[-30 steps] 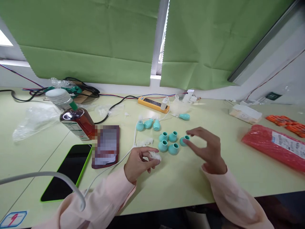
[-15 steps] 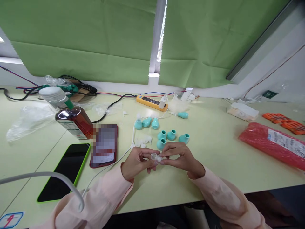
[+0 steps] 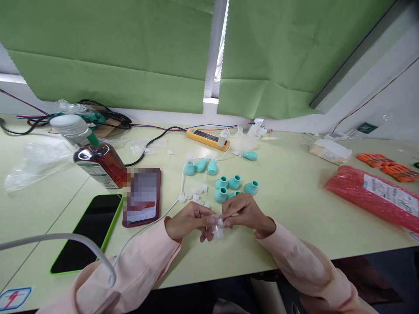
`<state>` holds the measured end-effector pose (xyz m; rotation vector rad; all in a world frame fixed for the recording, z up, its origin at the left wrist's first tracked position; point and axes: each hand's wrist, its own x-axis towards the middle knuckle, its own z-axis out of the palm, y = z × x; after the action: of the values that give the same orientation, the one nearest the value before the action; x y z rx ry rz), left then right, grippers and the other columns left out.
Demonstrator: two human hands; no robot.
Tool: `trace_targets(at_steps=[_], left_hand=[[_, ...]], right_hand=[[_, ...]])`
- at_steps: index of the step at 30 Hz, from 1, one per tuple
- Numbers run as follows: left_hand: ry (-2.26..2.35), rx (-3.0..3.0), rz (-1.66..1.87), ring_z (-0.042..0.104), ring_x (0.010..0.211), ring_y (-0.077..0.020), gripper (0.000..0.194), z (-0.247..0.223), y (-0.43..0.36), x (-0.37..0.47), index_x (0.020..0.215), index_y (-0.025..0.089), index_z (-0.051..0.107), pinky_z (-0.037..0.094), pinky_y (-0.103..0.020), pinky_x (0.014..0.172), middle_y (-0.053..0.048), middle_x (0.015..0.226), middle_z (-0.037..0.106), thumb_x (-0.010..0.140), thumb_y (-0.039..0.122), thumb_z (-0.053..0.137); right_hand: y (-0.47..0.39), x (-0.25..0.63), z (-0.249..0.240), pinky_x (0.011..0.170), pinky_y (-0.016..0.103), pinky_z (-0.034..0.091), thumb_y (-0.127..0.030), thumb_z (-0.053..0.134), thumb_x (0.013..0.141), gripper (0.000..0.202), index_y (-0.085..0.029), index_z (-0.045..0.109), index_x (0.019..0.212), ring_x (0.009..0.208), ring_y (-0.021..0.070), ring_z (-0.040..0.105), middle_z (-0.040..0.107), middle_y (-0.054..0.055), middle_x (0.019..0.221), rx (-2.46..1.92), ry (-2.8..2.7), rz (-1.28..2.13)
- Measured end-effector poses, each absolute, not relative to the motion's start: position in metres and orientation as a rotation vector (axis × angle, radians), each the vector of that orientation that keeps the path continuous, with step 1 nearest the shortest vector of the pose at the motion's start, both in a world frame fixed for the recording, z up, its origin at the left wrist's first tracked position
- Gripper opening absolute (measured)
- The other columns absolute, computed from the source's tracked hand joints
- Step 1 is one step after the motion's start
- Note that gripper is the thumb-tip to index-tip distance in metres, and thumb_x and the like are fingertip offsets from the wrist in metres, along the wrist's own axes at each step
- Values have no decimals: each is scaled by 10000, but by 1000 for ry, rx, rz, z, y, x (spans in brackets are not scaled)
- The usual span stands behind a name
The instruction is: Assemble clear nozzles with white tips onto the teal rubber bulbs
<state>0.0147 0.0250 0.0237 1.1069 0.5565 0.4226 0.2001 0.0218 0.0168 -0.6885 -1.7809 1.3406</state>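
Observation:
My left hand [image 3: 192,219] is closed on a small clear plastic fitting [image 3: 218,232], whose wider end points down toward the table's near edge. From the other side, my right hand [image 3: 245,212] pinches the top of this fitting, or a small translucent part on it; the fingertips hide which. Just beyond my right hand stand several open-necked teal rubber bulbs [image 3: 221,195], one partly covered by the fingers. Small translucent white caps [image 3: 198,190] lie loose beyond my left hand. Farther back are teal bulbs with clear tops [image 3: 200,165], and another lying teal bulb [image 3: 250,155].
To the left are a black phone with a green edge [image 3: 88,231], a phone in a dark red case [image 3: 142,196] and a bottle of dark liquid [image 3: 100,162]. A white cable [image 3: 182,174] runs to a yellow power strip [image 3: 207,139]. A red package [image 3: 369,192] lies right.
The clear fitting has turned in my fingers: its round opening faced up and away, and now its wider end points down toward me. Both hands stay pressed together at it.

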Motion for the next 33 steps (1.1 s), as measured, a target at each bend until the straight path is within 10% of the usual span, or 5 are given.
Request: trace_targets(at_steps=[33], left_hand=[[493, 876, 383, 497, 368, -78, 339, 11, 30, 16, 585, 36, 610, 373, -157, 314, -36, 449, 552, 612, 374, 639]], right_hand=[[13, 198, 26, 471, 215, 406, -70, 621, 643, 141, -170, 659, 734, 526, 88, 502, 610, 31, 604, -498, -2003, 731]])
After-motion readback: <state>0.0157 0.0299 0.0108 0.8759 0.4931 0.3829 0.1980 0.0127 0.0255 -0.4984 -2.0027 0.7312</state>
